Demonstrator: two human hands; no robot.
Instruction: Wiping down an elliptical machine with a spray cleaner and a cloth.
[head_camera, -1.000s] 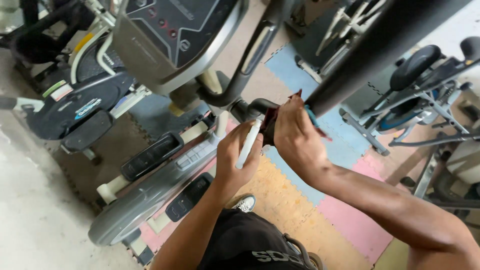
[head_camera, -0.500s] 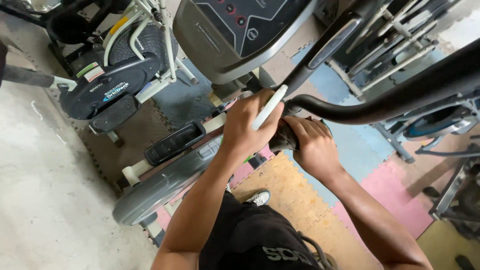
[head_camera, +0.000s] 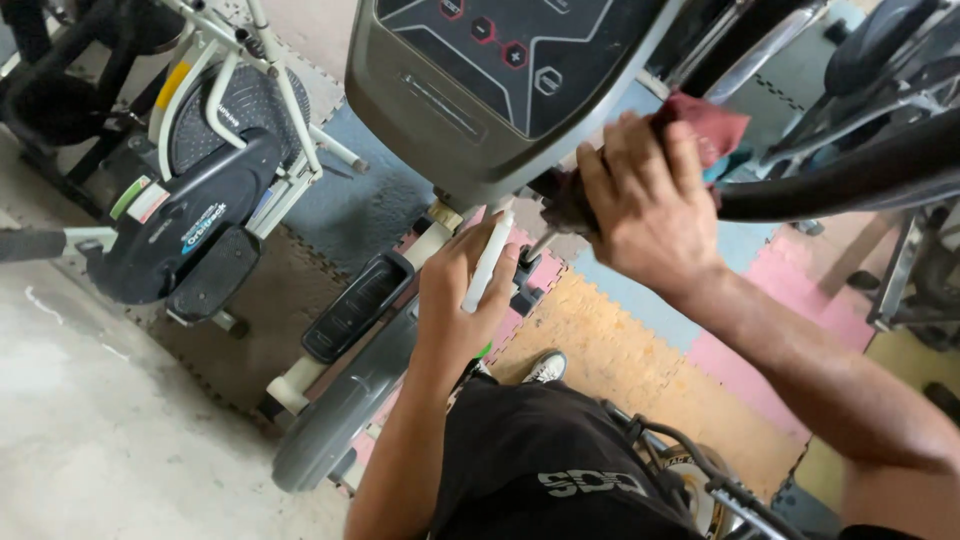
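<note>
Left: a small exercise bike (head_camera: 190, 215) stands on the floor mats (head_camera: 600, 330), near their left edge. Beside it, a black pedal (head_camera: 357, 305) of the larger machine. Centre: the left hand (head_camera: 468, 300) has its grip clenched around a white tube (head_camera: 487, 265), held upright just below the grey console (head_camera: 490, 85). Right: the right hand (head_camera: 645, 205) has its grip clenched on a dark red cloth (head_camera: 705, 125), pressing it against the black handlebar (head_camera: 850, 170) where that bar meets the console. The two hands are near each other, not touching.
</note>
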